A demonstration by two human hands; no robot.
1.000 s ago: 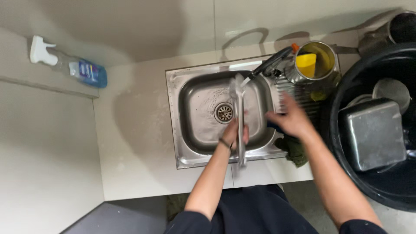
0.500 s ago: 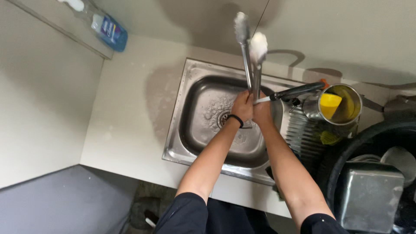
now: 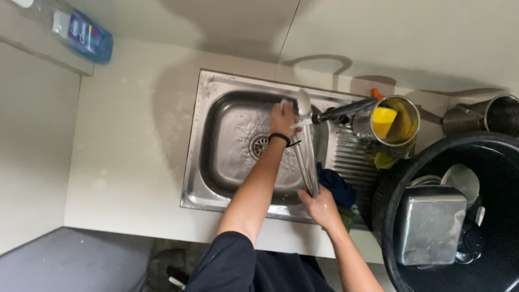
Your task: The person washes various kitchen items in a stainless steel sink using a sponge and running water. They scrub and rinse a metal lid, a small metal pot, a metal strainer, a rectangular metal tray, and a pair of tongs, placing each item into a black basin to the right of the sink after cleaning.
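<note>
sink [image 3: 216, 178] basin roomy | both hands' grip closed on tongs [image 3: 307, 162]

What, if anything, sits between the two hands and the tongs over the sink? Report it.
Nothing visible does. The right hand already grips the handle end of the metal tongs, and the left hand touches their upper tip end beneath the faucet, over the sink.
</note>
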